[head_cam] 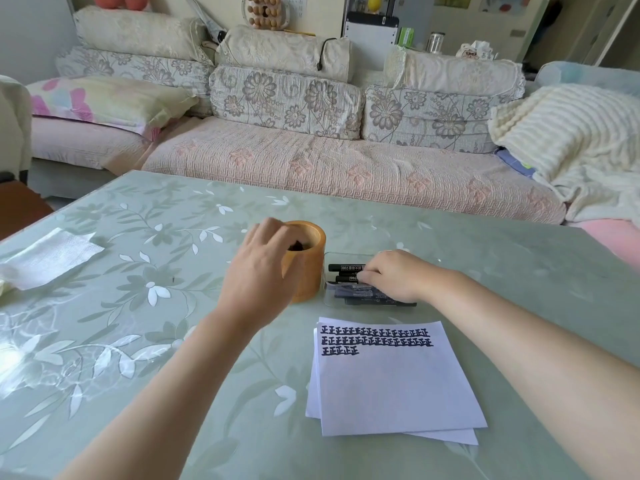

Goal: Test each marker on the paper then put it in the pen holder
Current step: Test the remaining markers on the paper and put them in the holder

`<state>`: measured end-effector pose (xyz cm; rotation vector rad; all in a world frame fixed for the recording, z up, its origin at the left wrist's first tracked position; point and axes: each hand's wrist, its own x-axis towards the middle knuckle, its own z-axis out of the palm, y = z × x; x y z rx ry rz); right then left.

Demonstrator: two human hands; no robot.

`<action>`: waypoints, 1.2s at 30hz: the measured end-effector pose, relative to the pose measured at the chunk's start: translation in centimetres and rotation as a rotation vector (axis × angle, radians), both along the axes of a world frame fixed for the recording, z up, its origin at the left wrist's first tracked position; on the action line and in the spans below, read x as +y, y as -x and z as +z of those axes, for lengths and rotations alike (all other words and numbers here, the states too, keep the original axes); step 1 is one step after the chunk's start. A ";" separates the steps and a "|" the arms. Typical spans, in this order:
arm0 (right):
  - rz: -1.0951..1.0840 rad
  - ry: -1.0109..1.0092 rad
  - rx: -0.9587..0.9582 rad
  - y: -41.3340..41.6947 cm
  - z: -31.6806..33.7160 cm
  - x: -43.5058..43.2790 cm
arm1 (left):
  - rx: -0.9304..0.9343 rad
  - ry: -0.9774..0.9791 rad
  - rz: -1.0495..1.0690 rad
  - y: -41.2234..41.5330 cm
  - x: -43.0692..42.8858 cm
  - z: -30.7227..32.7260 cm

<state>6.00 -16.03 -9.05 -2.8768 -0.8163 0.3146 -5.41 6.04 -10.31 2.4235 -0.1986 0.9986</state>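
Observation:
An orange cylindrical pen holder (309,268) stands mid-table with dark marker ends showing inside. My left hand (261,268) covers its left rim, fingers curled down into the opening; whether they pinch a marker is hidden. To the holder's right, a clear tray (327,296) holds several black markers (346,268) lying flat. My right hand (394,275) reaches into the tray, its fingertips curled round one marker. In front of the tray lies a stack of white paper (398,386) with three rows of dark written test marks along its top.
The table (173,341) has a glossy green floral cover. A white tissue (52,258) lies at the left edge. A sofa (346,168) with cushions and a cream blanket (571,140) runs behind the table's far edge.

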 end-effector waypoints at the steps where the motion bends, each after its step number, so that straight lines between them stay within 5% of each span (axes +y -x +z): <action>1: 0.010 -0.011 -0.015 0.1 -0.3 0.0 | 0.048 -0.009 -0.052 0.5 -0.4 -0.4; 7: 0.055 0.000 -0.060 1.2 -1.6 0.0 | 0.519 -0.246 -0.184 2.2 -2.0 -4.2; 14: 0.063 -0.109 -0.028 1.6 -2.0 0.1 | 0.664 -0.371 -0.135 2.2 -1.9 -5.9; 24: 0.096 -0.295 -0.296 4.8 0.5 -0.7 | 0.703 -0.349 -0.173 2.1 -1.6 -5.7; 31: 0.018 -0.267 -0.159 9.7 -0.7 -4.3 | 0.379 -0.094 -0.200 3.0 -3.1 -4.0; 36: -0.020 -0.467 -0.007 10.7 -2.1 -5.0 | 0.335 -0.147 -0.292 3.6 -4.6 -3.7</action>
